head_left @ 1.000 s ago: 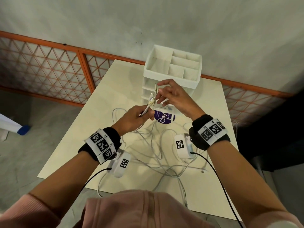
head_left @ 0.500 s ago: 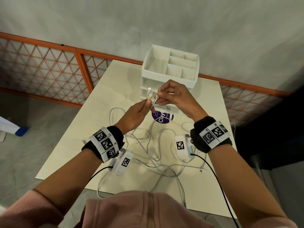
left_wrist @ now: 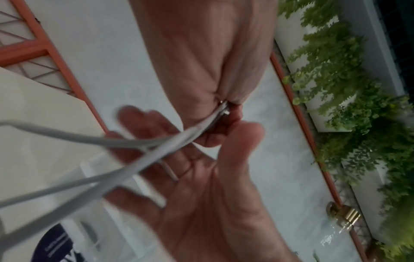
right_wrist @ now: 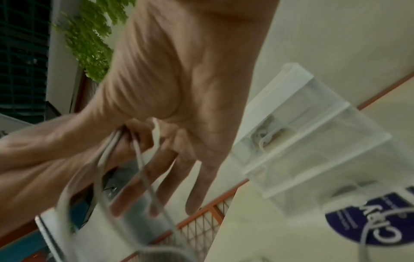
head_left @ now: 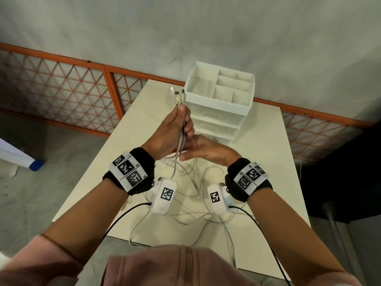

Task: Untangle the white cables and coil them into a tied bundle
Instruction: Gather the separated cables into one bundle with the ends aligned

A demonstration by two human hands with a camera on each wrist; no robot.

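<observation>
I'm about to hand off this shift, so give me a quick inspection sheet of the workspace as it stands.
Surface: cream table, loose cable loops spread across it.
Job's things: white cables still tangled; connector ends gathered together, raised.
Clutter: white drawer organizer at the far edge; purple-labelled item beside it.
Grippers: left hand grips the cables just below the connectors; right hand open, fingers against the hanging strands.
Cables: black wrist-camera leads run back along both arms.
Surroundings: orange lattice railing, grey wall, plants.
</observation>
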